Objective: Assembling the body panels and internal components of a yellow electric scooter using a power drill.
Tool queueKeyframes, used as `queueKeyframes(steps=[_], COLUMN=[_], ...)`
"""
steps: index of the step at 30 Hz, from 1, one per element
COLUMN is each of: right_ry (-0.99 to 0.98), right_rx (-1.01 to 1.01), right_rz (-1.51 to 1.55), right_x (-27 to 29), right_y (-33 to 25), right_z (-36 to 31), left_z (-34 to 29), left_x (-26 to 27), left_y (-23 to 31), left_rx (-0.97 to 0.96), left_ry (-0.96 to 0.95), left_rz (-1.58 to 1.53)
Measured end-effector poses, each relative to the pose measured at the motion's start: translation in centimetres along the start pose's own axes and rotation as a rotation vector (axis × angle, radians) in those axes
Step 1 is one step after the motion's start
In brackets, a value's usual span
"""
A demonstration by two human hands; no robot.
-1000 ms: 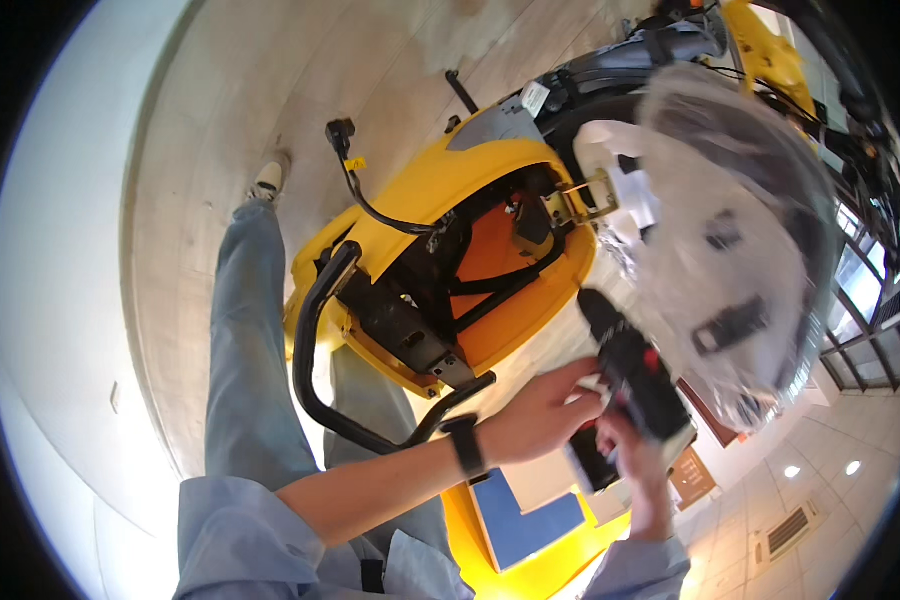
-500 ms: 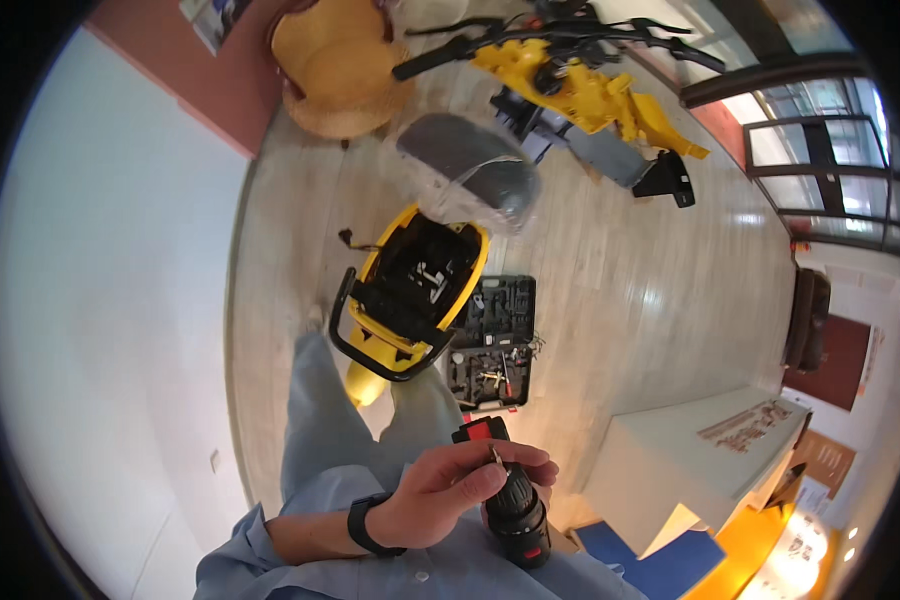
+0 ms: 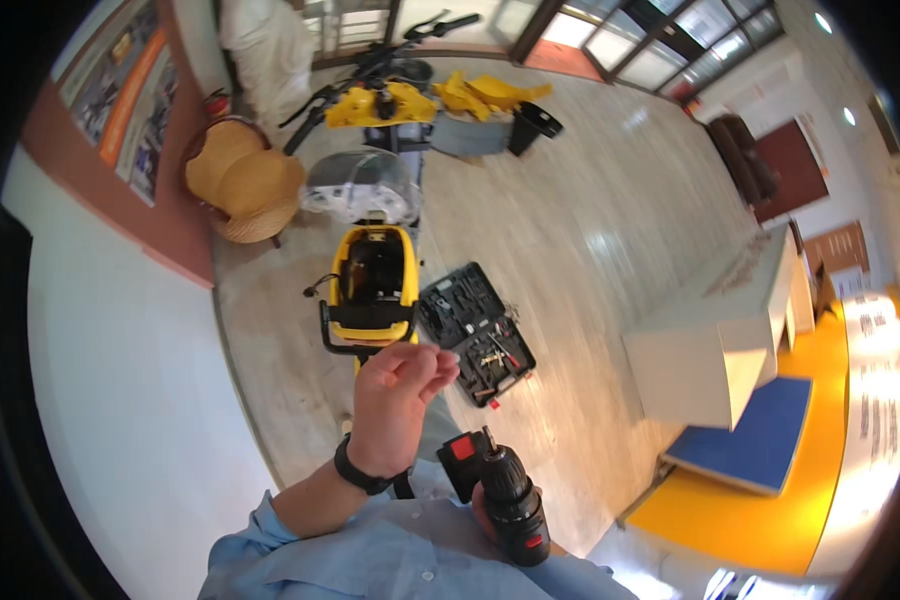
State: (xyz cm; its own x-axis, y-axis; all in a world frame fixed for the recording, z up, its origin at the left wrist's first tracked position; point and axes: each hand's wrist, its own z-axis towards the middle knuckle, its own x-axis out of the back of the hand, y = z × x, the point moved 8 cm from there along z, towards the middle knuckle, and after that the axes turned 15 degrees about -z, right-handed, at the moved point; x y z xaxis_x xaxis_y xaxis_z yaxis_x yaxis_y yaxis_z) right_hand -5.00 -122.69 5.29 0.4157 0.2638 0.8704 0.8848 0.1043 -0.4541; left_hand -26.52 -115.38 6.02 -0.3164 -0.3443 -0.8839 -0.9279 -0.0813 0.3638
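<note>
A black cordless drill with red accents is in my right hand, which is mostly hidden behind the drill's body. The drill points up and away from me, with a thin metal bit standing out of its chuck. My left hand, with a dark band on the wrist, is raised apart from the drill. Its fingers are curled together; anything between them is too small or hidden to make out. Just beyond this hand sits a scooter's yellow rear body with a dark hollow and black grab rail.
An open black tool case lies on the floor right of the scooter. Farther off are a plastic-wrapped seat, loose yellow panels and a wicker chair. A white counter and a blue board stand at right.
My left hand has left the drill's front and moved up and left toward the scooter. The drill stays in my right hand. My view has turned and now takes in more of the room.
</note>
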Motion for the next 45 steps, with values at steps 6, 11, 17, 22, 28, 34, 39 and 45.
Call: queueKeyframes(steps=[6,11,17,22,28,34,39,45], right_ry=[-0.119,-0.61,0.046,0.628,0.428,0.567,0.932,0.72], right_rx=[-0.194,-0.703,-0.143,0.746,0.004,-0.448,0.153,-0.031], right_rz=[0.439,0.952,0.945,1.03,0.694,0.676,0.667,0.401], right_x=[0.6,6.3,5.1,14.6,12.7,7.6,11.3,14.3], right_y=[2.5,2.3,15.7,21.7,32.6,39.9,40.5,39.9], right_z=[-9.7,-12.3,-17.0,-24.4,-28.1,-29.6,-26.8,-22.3], left_z=[-11.0,-15.1,-17.7,-22.3,-26.4,-26.7,-24.0,-17.8], left_x=[-7.5,-10.9,-17.1,-21.1,-19.9,-19.7,-20.7,-21.3], left_y=[-5.4,-11.8,-21.4,-32.8,-46.3,-51.8,-52.5,-52.5], left_rx=[0.45,0.578,0.409,0.798,1.373,1.301,1.085,1.049], left_ry=[-0.33,-0.534,-0.63,-0.656,-0.845,-0.541,-0.602,-0.606], left_rz=[-0.01,0.229,0.258,-0.057,-0.282,0.32,0.329,0.067])
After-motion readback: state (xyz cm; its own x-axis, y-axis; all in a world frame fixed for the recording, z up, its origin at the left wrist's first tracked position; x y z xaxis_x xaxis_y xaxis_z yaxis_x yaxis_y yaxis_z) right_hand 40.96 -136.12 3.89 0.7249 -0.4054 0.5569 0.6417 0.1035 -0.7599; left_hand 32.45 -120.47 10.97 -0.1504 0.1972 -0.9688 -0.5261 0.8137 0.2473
